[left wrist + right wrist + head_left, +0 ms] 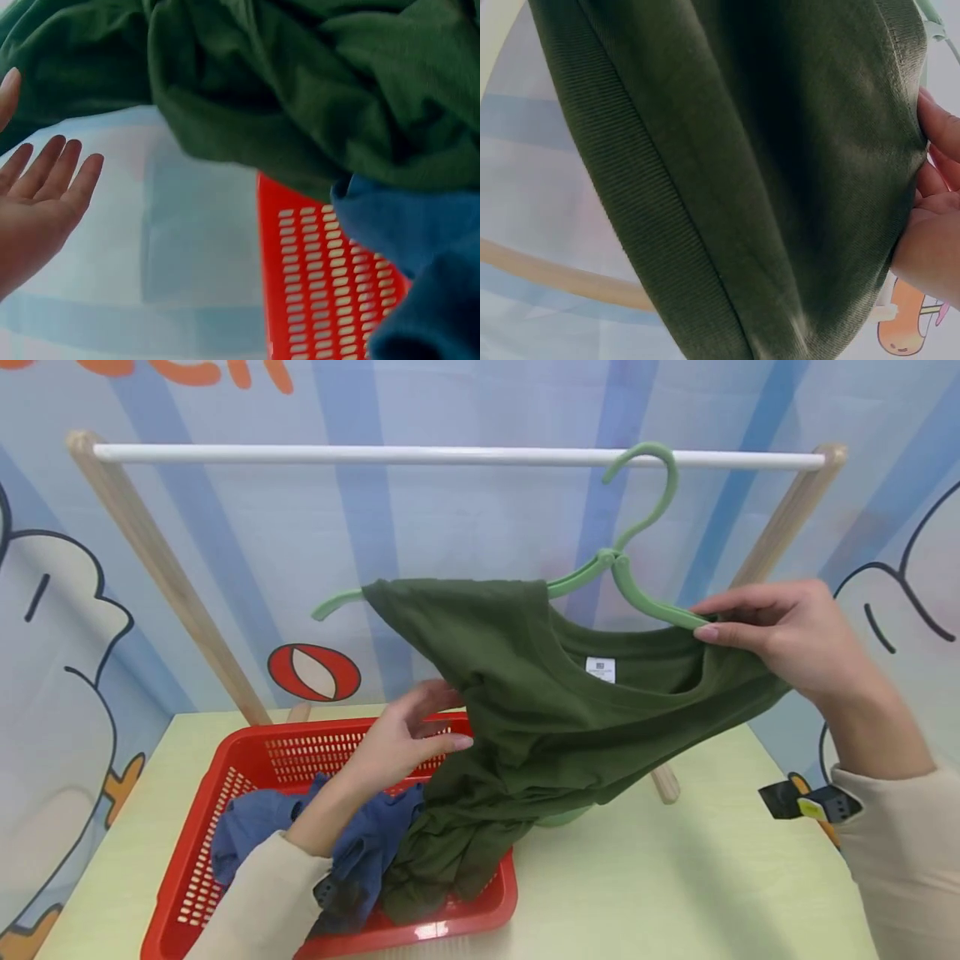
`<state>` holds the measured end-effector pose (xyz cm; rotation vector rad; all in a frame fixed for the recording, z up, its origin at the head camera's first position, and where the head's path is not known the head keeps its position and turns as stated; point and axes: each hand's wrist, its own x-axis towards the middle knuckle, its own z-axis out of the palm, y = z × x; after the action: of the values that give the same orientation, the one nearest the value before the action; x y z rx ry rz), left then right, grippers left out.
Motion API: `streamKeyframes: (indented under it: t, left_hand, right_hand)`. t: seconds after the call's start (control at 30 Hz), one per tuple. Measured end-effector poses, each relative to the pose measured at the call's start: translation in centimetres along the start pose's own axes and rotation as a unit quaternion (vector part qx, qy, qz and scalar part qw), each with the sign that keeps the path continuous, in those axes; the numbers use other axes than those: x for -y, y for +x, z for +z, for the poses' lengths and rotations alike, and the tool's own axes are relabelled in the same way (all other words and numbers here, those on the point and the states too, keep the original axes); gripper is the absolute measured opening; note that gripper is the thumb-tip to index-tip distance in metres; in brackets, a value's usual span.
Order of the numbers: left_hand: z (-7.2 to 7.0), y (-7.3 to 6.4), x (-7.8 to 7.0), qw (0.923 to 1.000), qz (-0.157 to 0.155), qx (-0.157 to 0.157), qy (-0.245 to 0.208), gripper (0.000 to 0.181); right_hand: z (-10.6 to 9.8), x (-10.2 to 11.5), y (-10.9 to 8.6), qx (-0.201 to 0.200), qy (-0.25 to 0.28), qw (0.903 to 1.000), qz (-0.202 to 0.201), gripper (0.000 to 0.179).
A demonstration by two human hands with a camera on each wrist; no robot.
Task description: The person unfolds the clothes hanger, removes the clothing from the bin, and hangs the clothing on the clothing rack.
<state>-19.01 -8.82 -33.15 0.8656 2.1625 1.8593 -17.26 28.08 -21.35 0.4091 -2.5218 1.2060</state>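
Observation:
A dark green shirt (540, 693) hangs tilted on a light green hanger (581, 578), whose left tip pokes out past the left sleeve. My right hand (780, 639) pinches the shirt's right shoulder together with the hanger arm; the right wrist view shows the thumb and fingers on the cloth (780, 187). Just left of the shirt, my left hand (405, 735) has its fingers spread loosely and holds nothing. The left wrist view shows that hand (45, 202) apart from the cloth. The shirt's lower part droops into the red basket (247, 743).
Blue denim clothing (262, 827) lies in the basket. Behind the shirt stands a rack with a white rod (337, 456) and wooden legs (176, 577). The hanger's hook is near the rod; contact cannot be told. A pale yellow table (622, 885) lies underneath.

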Motion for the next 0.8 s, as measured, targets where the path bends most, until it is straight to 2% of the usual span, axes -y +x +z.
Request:
streamKeyframes:
  t: [0.13, 0.27, 0.37, 0.47, 0.57, 0.63, 0.8]
  left_hand:
    - [1.0, 0.5, 0.6, 0.9995, 0.004, 0.023, 0.019, 0.066]
    - [1.6, 0.7, 1.0, 0.9992, 0.021, 0.035, 0.009, 0.066]
    - [1.7, 0.6, 1.2, 0.999, 0.032, 0.03, 0.007, 0.059]
    - [1.7, 0.6, 1.4, 0.9987, 0.036, 0.021, 0.03, 0.047]
    - [1.6, 0.5, 1.4, 0.9981, 0.028, 0.014, 0.053, 0.032]
    - [1.5, 0.3, 1.4, 0.9983, 0.021, 0.014, 0.052, 0.027]
    - [0.7, -0.2, 1.2, 0.9992, 0.023, 0.031, 0.014, 0.025]
  right_hand:
    - [0.1, -0.6, -0.1, -0.001, -0.002, 0.9999, 0.016, 0.019]
    - [0.3, -1.2, -0.2, -0.002, -0.005, 0.9993, 0.036, 0.02]
    - [0.5, -1.7, -0.2, -0.002, -0.005, 0.9991, 0.043, 0.019]
    - [0.8, -2.4, -0.1, -0.001, -0.003, 0.999, 0.045, 0.019]
    - [1.1, -3.2, 0.0, 0.0, -0.01, 0.9989, 0.045, 0.02]
    - [1.3, -3.7, 0.1, -0.003, -0.016, 0.999, 0.042, 0.02]
    - [1.4, -4.8, 0.0, -0.017, -0.022, 0.9985, 0.048, 0.02]
